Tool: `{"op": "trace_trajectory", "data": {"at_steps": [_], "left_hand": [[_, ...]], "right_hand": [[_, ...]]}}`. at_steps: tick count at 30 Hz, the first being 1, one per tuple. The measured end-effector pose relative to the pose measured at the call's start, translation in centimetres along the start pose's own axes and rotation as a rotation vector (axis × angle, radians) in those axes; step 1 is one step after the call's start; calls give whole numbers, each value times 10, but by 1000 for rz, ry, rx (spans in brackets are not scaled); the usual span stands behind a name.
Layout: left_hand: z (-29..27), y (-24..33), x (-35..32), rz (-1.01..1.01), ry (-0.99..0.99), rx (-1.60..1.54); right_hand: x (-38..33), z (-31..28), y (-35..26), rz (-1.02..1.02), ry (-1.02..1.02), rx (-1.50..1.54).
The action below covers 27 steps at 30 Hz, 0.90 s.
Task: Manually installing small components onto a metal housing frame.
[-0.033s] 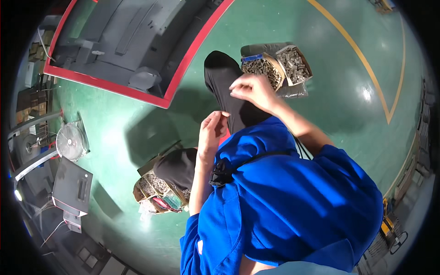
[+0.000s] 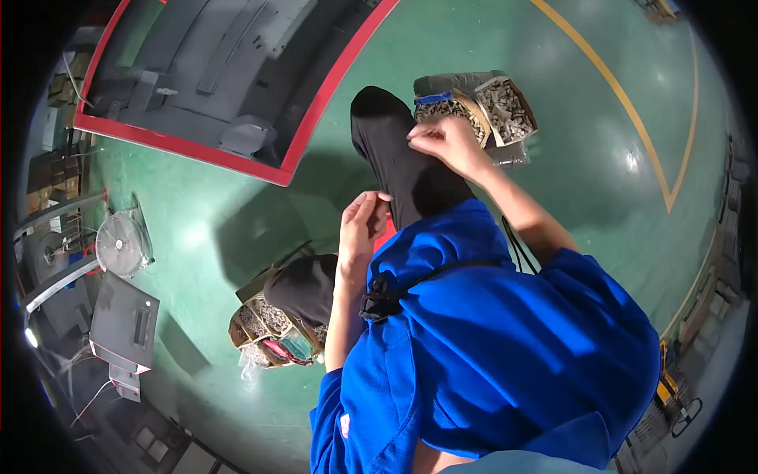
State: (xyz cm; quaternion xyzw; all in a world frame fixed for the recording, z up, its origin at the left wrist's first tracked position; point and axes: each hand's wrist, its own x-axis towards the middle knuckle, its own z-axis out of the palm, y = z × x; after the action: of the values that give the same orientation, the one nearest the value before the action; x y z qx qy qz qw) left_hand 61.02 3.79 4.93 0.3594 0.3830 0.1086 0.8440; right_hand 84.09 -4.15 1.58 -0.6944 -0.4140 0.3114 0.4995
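My left hand [image 2: 363, 219] is held over the inner side of my black-trousered leg [image 2: 407, 162], its fingers curled together. Anything within those fingers is too small or hidden to name. Farther up and to the right, my right hand [image 2: 452, 145] has thumb and fingertips pressed together above the same leg; what it may pinch cannot be made out. Just behind it on the floor stands an open box [image 2: 472, 115] of small metal parts, partly covered by the hand. Beside that is a second box [image 2: 505, 110] of larger grey cylindrical pieces.
At the lower left, an open carton [image 2: 264, 317] holds small metal parts near my other knee. A red-edged dark machine bed [image 2: 260, 170] fills the upper left. A round fan [image 2: 122, 243] and a grey cabinet [image 2: 125, 320] stand at left. Yellow lines [image 2: 632, 110] mark the green floor.
My right hand has shifted slightly right and up, its fingers closer together. My left hand has moved a little to the left. The boxes stay in place.
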Motion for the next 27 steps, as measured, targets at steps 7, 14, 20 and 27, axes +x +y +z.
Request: {"op": "trace_trajectory", "data": {"at_steps": [7, 14, 20, 27], "left_hand": [[14, 42, -18, 200, 16, 121], [-23, 31, -46, 251, 275, 251], [-123, 19, -117, 429, 508, -163], [-256, -75, -204, 530, 1129, -334]], "right_hand": [[26, -64, 98, 244, 42, -693], [36, -33, 109, -48, -112, -894], [46, -31, 180, 12, -155, -1028], [62, -11, 132, 174, -350, -1182]]}}
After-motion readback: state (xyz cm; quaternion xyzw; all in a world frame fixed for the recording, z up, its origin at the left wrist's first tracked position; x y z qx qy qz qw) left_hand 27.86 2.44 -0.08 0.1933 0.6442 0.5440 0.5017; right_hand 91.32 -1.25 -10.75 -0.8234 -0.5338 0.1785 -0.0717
